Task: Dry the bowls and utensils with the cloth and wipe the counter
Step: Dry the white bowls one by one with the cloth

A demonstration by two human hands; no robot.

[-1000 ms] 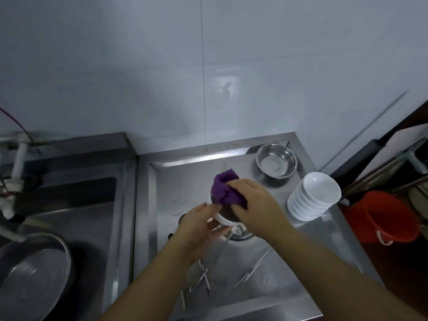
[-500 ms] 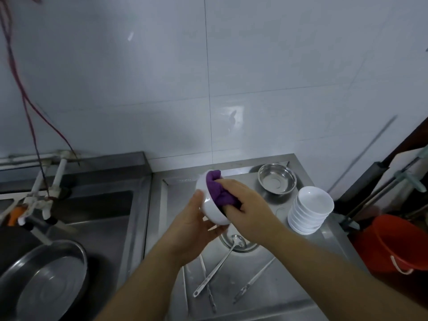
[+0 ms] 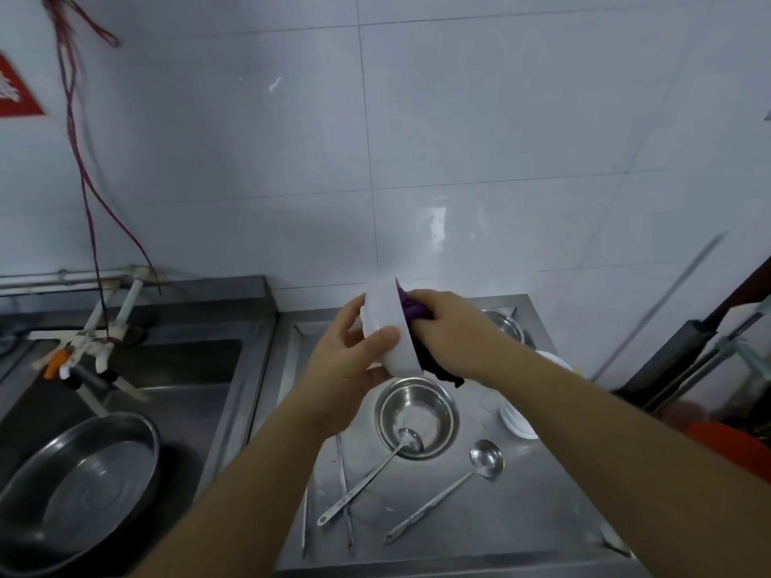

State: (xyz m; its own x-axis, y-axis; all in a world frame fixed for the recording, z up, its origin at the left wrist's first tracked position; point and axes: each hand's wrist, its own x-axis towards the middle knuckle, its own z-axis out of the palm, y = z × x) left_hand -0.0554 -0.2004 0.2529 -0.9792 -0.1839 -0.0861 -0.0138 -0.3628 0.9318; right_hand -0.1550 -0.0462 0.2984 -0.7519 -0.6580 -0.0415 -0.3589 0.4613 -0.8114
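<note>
Right below both hands sits the steel counter (image 3: 521,515), w/ a sink (image 3: 175,394) well off to the left hand's side; a wide steel pan (image 3: 79,486) lies in that sink. Under the hands, a steel bowl (image 3: 417,415) rests on the counter, a ladle (image 3: 367,477) w/ its scoop inside it. Second ladle (image 3: 442,494) lies just right of that, flat on the counter, and thin utensils (image 3: 344,494) lie below the left wrist. Beyond the right hand another steel bowl (image 3: 502,327) peeks out; a stack of white bowls (image 3: 517,419) is mostly hidden behind the right forearm. Left hand (image 3: 346,365) grips the white bowl (image 3: 390,327), tipped on edge, thumb curled over its outer wall, fingers behind. Right hand (image 3: 450,331) is curled round the purple cloth (image 3: 425,356), pressing it into the bowl's open side; cloth tail hangs just under the rim.
</note>
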